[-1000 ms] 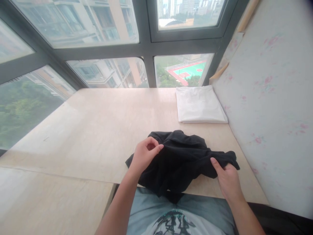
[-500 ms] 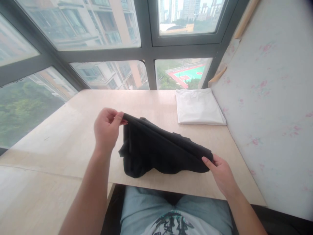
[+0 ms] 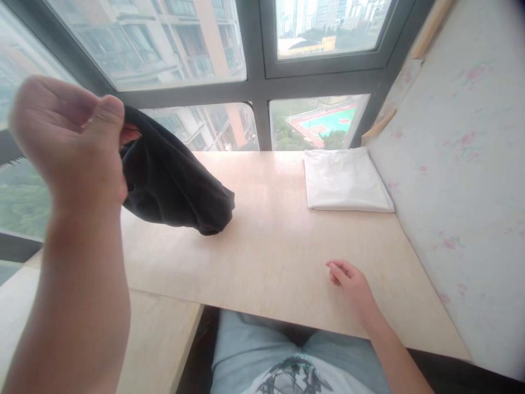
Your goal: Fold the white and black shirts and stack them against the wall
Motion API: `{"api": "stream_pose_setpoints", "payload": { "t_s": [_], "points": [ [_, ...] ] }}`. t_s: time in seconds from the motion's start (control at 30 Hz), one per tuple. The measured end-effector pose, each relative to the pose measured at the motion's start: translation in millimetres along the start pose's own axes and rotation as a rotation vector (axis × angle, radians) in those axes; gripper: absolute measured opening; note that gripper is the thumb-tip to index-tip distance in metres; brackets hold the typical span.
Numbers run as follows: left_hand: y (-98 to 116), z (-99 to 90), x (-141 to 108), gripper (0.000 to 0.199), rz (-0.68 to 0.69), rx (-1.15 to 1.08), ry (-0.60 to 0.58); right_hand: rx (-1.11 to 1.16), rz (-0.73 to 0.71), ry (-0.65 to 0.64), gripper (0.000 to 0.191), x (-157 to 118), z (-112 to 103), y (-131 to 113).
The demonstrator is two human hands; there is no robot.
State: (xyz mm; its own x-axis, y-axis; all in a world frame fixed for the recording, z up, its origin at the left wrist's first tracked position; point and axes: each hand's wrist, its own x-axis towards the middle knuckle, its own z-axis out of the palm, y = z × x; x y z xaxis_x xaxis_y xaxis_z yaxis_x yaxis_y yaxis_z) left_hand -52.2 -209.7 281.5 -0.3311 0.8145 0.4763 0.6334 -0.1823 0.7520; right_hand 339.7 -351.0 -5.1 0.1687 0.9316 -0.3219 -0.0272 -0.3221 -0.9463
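High on the left, my left hand (image 3: 77, 128) grips one end of a black cloth (image 3: 176, 180) between thumb and fingers. The cloth slants down to the right from my fist, bunched and creased, its lower end close to the tabletop. Whether that end touches the surface I cannot tell, nor what kind of cloth item it is. My right hand (image 3: 346, 279) hovers over the near right part of the table (image 3: 270, 257), its fingers curled together with nothing in them, well apart from the cloth.
A folded white cloth (image 3: 348, 180) lies at the back right of the table, close to the flower-patterned wall (image 3: 463, 191). Grey-framed windows (image 3: 256, 87) rise behind the table. My legs (image 3: 246, 345) are at its front edge.
My right hand has let go of the black cloth and closed. My left hand has lifted the cloth up and to the left. The view has shifted slightly.
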Motion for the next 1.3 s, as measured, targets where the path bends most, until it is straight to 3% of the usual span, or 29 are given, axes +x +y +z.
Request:
{"api": "stream_pose_setpoints", "payload": {
  "t_s": [0.13, 0.27, 0.33, 0.43, 0.5, 0.67, 0.8, 0.9, 1.0, 1.07, 1.17, 1.3],
  "points": [
    [-53, 44.3, -31, 0.031, 0.092, 0.048, 0.047, 0.015, 0.019, -0.028, 0.044, -1, -6, 9],
    [-111, 101.3, -91, 0.023, -0.05, 0.12, -0.197, 0.019, 0.012, -0.055, 0.04, -2, -9, 4],
    [-127, 122.3, -125, 0.023, -0.057, 0.15, -0.239, 0.029, 0.012, -0.068, 0.039, -2, -9, 2],
    [-130, 144.0, -163, 0.025, 0.006, 0.172, -0.306, 0.04, 0.015, -0.079, 0.038, 2, -9, 2],
    [-125, 159.1, -174, 0.024, 0.073, 0.168, -0.379, 0.029, 0.018, -0.079, 0.039, 8, -9, 3],
    [-120, 218.8, -168, 0.02, 0.22, 0.265, -0.609, -0.106, -0.053, -0.001, 0.047, 43, -16, -3],
    [-128, 261.3, -170, 0.026, 0.256, 0.329, -0.628, -0.292, -0.276, 0.195, 0.056, 95, -34, -25],
    [-133, 270.5, -176, 0.023, 0.288, 0.333, -0.626, -0.53, -0.489, 0.36, 0.056, 150, -45, -51],
    [-137, 268.7, -177, 0.023, 0.289, 0.31, -0.621, -0.831, -0.619, 0.406, 0.058, 212, -47, -77],
    [-139, 267.4, -176, 0.023, 0.28, 0.299, -0.612, -1.044, -0.577, 0.389, 0.061, 252, -45, -93],
    [-140, 267.7, -174, 0.023, 0.269, 0.295, -0.602, -1.254, -0.403, 0.361, 0.068, 301, -43, -107],
    [-140, 268.5, -174, 0.024, 0.263, 0.299, -0.605, -1.328, -0.226, 0.39, 0.074, 336, -48, -103]
  ]
}}
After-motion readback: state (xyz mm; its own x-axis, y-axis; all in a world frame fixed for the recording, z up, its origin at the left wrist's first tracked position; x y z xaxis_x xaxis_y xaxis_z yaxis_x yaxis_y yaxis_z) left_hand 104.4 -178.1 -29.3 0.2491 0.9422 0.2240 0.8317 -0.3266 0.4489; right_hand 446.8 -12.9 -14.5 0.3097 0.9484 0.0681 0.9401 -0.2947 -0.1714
